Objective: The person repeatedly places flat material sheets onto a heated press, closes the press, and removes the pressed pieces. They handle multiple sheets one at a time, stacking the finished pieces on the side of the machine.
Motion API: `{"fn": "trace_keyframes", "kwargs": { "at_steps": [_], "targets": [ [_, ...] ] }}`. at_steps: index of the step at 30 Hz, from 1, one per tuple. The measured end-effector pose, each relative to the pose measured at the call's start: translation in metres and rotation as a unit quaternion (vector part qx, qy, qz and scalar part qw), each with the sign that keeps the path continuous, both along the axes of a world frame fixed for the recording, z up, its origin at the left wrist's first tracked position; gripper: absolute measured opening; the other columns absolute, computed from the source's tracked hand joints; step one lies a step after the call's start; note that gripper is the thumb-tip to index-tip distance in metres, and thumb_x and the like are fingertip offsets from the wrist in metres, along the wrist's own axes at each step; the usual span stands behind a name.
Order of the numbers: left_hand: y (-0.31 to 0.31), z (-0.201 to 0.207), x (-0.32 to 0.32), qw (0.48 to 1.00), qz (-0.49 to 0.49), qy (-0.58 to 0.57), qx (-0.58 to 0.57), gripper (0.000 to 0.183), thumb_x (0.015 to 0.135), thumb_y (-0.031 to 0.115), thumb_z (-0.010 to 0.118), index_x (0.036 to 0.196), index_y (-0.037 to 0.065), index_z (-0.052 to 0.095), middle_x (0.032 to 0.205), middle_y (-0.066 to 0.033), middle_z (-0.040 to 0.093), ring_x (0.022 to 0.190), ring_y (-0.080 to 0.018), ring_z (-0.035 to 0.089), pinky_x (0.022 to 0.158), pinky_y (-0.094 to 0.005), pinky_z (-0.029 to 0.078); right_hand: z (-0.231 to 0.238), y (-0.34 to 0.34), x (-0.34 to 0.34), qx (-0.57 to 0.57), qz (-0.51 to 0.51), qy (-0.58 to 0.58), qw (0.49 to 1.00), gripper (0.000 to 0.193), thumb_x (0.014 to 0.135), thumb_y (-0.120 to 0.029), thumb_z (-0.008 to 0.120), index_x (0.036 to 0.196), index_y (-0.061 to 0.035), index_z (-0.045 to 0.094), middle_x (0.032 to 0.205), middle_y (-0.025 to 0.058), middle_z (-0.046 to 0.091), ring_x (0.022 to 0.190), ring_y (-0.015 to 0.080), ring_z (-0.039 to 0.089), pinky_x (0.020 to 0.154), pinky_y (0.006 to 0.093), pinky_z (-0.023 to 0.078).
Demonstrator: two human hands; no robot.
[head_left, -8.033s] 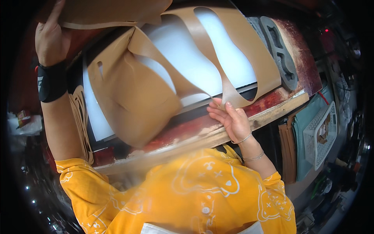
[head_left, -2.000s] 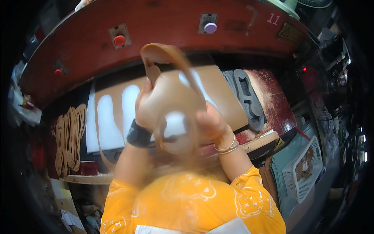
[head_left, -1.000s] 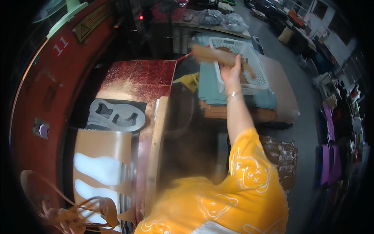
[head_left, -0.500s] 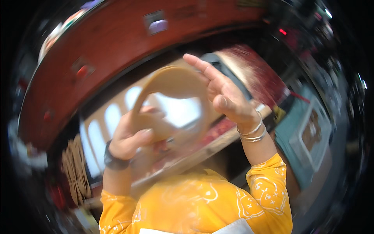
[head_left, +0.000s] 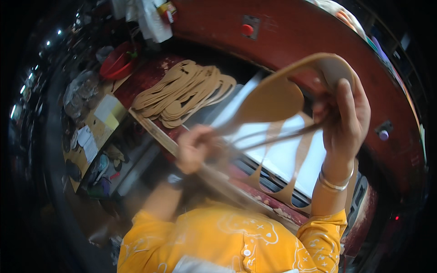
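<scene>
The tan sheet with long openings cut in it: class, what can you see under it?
Through the openings in the tan sheet, a white board shows, with a dark surface at their near ends. Anything under its solid parts is covered; the held tan piece blocks more.

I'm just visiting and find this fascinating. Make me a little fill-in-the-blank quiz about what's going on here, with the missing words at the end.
1. The bent tan piece is gripped at its upper end by the person's ____ hand.
2. In the picture, the pile of tan cut pieces lies to the ____ of the white surface.
3. The basin is coloured ____.
4. The round button at far right is coloured ____.

Missing words: right; left; red; purple.
</scene>
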State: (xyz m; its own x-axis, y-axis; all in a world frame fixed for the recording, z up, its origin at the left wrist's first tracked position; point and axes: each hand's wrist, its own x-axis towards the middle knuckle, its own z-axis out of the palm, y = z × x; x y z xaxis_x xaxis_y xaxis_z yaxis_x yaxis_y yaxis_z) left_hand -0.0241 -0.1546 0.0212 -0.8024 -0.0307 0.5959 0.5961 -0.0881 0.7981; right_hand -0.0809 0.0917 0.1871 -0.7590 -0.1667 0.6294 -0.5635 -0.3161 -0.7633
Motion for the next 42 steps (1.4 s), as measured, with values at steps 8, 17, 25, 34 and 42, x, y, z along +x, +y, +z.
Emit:
{"fn": "trace_keyframes", "kwargs": {
  "at_steps": [8,17,25,34,42],
  "targets": [
    [-0.205,0.064,-0.029,0.981,0.189,-0.049,-0.020,0.036,0.090,0.006,0.059,0.125,0.000,0.051,0.097,-0.0085,0.065,0.087,-0.0116,0.060,0.081,-0.0258,0.049,0.011,-0.180,-0.140,-0.064,0.203,-0.062,0.975,0.028,0.096,-0.020,0.053,0.110,0.0038,0.058,0.099,0.0149,0.065,0.075,0.0189,0.067,0.063,0.0281,0.056],
    [-0.328,-0.072,-0.150,0.833,0.270,-0.301,-0.377,0.040,0.082,0.010,0.065,0.122,0.006,0.059,0.115,-0.0160,0.063,0.109,-0.0285,0.059,0.095,-0.0332,0.044,-0.176,-0.074,-0.138,0.352,-0.127,-0.098,0.922,0.047,0.090,-0.015,0.059,0.134,-0.0041,0.048,0.125,0.0164,0.057,0.115,0.0246,0.055,0.094,0.0364,0.047],
    [-0.213,-0.065,-0.073,0.917,0.317,-0.216,-0.112,0.033,0.087,0.004,0.061,0.120,0.002,0.057,0.112,-0.0091,0.061,0.094,-0.0149,0.060,0.082,-0.0281,0.049,-0.224,0.276,0.104,0.500,-0.561,-0.271,0.601,0.047,0.092,-0.018,0.055,0.132,0.0057,0.044,0.132,0.0214,0.050,0.123,0.0300,0.049,0.103,0.0367,0.038],
    [0.016,-0.083,-0.013,0.928,-0.105,-0.315,-0.168,0.057,0.087,0.007,0.059,0.139,0.003,0.038,0.106,-0.0111,0.060,0.091,-0.0130,0.058,0.080,-0.0269,0.049,-0.223,0.340,0.185,0.480,-0.629,-0.277,0.545,0.039,0.092,-0.033,0.053,0.097,0.0032,0.065,0.090,0.0250,0.065,0.091,0.0385,0.064,0.079,0.0423,0.048],
    [-0.030,-0.010,0.008,0.940,-0.022,-0.289,-0.179,0.048,0.094,0.007,0.049,0.139,-0.001,0.038,0.075,0.0009,0.058,0.068,-0.0045,0.052,0.057,-0.0181,0.042,-0.169,0.319,0.266,0.386,-0.469,-0.377,0.699,0.031,0.088,-0.022,0.059,0.068,0.0018,0.057,0.057,0.0028,0.050,0.056,0.0094,0.045,0.051,0.0322,0.037]
  ]
}}
